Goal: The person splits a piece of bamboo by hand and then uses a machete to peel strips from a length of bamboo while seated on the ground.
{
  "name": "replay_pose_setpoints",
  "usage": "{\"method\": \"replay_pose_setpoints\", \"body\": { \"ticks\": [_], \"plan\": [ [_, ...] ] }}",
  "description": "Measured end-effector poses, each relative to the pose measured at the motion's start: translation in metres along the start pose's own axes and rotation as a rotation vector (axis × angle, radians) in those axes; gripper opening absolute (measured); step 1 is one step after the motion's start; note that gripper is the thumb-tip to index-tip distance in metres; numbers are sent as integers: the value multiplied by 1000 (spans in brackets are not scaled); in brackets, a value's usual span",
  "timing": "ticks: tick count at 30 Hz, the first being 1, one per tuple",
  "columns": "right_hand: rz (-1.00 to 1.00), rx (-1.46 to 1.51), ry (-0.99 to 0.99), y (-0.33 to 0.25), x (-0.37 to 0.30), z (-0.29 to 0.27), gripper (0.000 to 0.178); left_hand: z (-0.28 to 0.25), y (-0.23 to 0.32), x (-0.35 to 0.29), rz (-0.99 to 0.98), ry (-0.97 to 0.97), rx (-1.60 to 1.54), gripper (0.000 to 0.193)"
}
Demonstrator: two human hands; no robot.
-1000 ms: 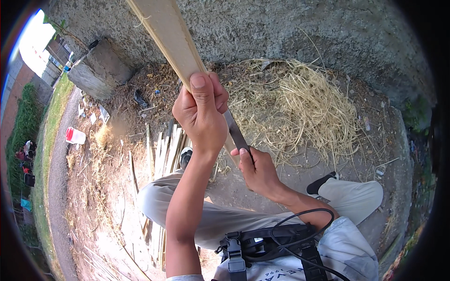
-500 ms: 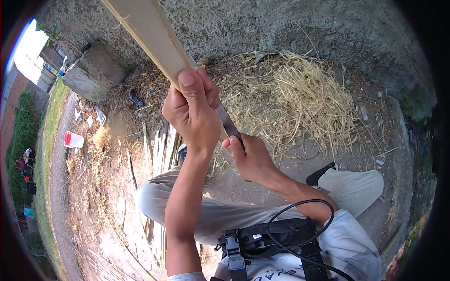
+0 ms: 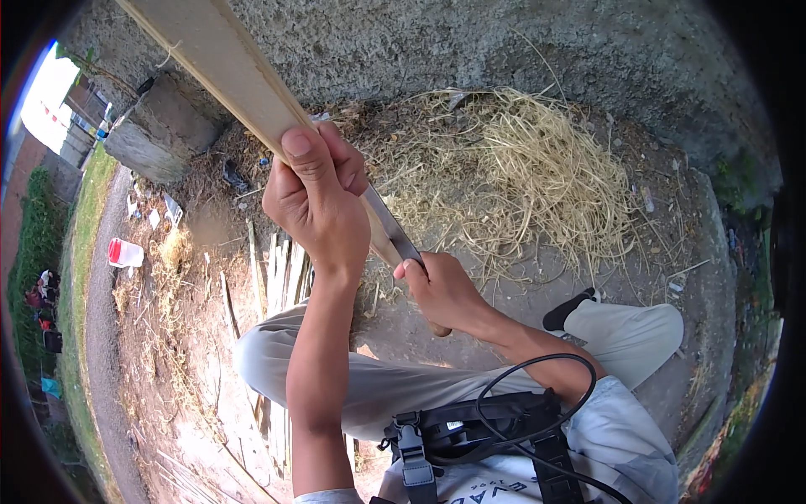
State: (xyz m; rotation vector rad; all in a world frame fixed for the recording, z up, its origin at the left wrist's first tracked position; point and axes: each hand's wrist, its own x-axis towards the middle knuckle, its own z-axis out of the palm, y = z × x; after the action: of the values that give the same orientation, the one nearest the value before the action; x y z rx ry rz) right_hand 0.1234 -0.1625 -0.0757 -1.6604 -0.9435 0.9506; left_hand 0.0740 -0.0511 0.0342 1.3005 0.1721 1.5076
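Note:
A long pale wooden strip, likely split bamboo, slants from the upper left down toward my lap. My left hand is closed round it, thumb lying along its top face. My right hand is wrapped round the handle of a knife. The blade reaches up and left alongside the strip's lower part, toward my left hand; the wooden butt of the handle shows below my right palm. A thin fibre curls off the strip's edge near its upper end. My left hand hides part of the strip and the blade's tip.
A heap of pale shavings lies on the ground ahead, by a rough grey wall. More cut strips lie beside my left knee. At the left stand a concrete block and a red-and-white container. A black cable loops over my waist strap.
Both hands stay closed on the strip and the knife. My left hand and the strip have shifted left in view; the right hand sits slightly lower, and more of the knife's handle shows.

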Motion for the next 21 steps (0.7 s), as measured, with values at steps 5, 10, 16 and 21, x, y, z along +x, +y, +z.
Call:
{"method": "replay_pose_setpoints", "body": {
  "ticks": [5, 10, 16, 21],
  "plan": [
    [-184, -97, 175, 10, -8, 17, 27, 7, 6, -1, 21, 15, 11, 43],
    [-131, -134, 81, 0, -5, 0, 26, 2, 1, 5, 12, -30, 26, 43],
    [-143, -35, 122, 38, -9, 17, 28, 7, 4, -2, 24, -16, -9, 43],
    [45, 263, -73, 5, 4, 1, 22, 7, 5, 0, 2, 23, 23, 43]
  ]
}}
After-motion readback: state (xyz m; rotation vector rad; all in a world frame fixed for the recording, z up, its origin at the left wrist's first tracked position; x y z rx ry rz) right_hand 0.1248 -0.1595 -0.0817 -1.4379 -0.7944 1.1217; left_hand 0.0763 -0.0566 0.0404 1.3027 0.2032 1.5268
